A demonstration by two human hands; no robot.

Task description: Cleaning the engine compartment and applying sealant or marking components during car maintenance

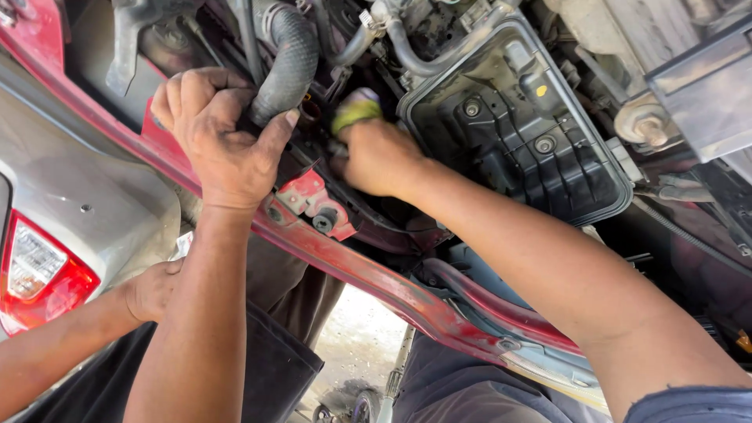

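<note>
I look down into a car's engine bay. My left hand [215,133] grips the end of a thick black rubber hose [288,59], thumb pressed against its open mouth. My right hand [377,157] is closed around a tool with a yellow-green and purple handle [356,108], held just right of the hose end. The tool's working tip is hidden behind my fingers and the dark parts below.
A red body panel edge [376,282] with a red bracket [309,200] runs diagonally below my hands. A black plastic tray-shaped housing [517,125] lies to the right. Another person's hand [153,290] rests at lower left by a silver car's tail light [35,274].
</note>
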